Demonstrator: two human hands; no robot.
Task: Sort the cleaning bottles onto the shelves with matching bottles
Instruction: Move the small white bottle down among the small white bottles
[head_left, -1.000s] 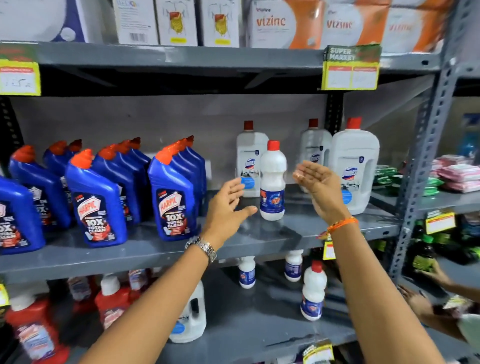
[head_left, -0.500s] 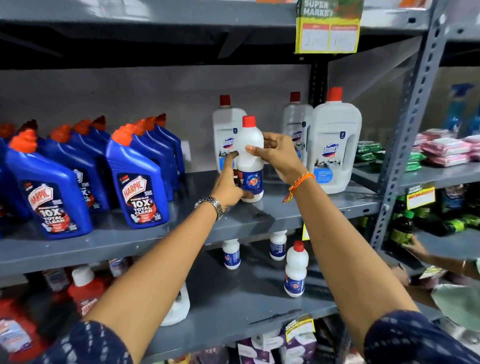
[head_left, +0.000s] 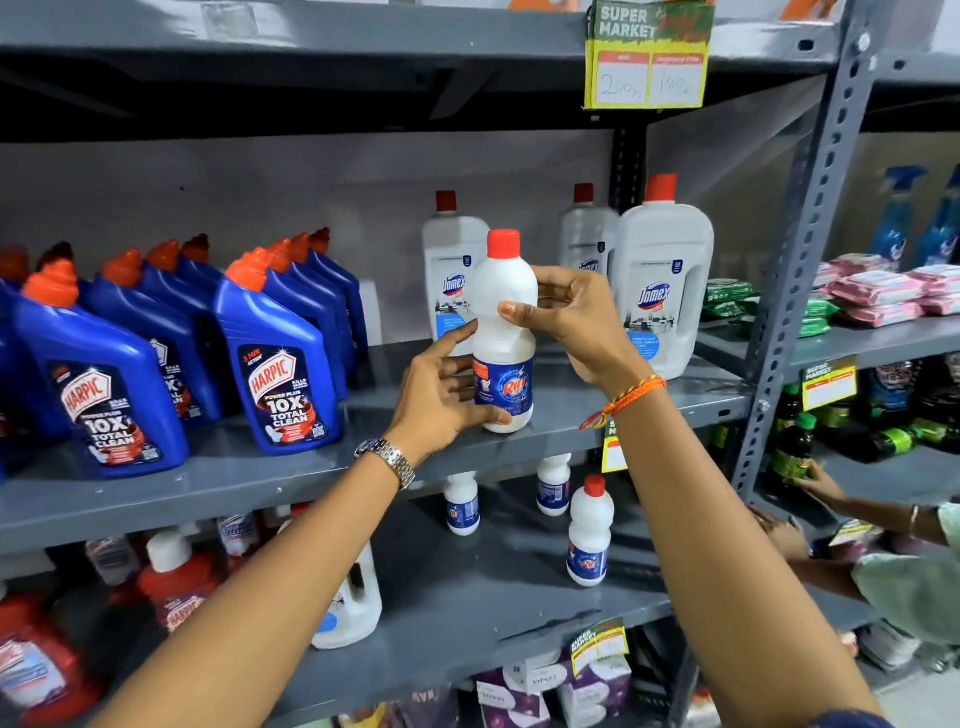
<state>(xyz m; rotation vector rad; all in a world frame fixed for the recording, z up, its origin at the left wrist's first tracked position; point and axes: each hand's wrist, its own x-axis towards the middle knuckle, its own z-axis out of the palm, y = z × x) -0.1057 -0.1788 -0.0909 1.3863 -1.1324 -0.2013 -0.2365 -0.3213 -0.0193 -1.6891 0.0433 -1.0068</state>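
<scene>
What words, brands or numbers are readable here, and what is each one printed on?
"Rin": white bottle held by left hand and right hand.
"HARPIC", "POWER PLUS", "10X TOTAL CLEAN": blue bottles.
"Domex": large white bottle.
"SUPER MARKET", handwritten "200": yellow shelf tag; its second number is unclear.
Lower shelf tags and red bottles' labels: too blurred.

White, red-capped bottle (head_left: 503, 332); blue, orange-capped bottles (head_left: 275, 358)
</scene>
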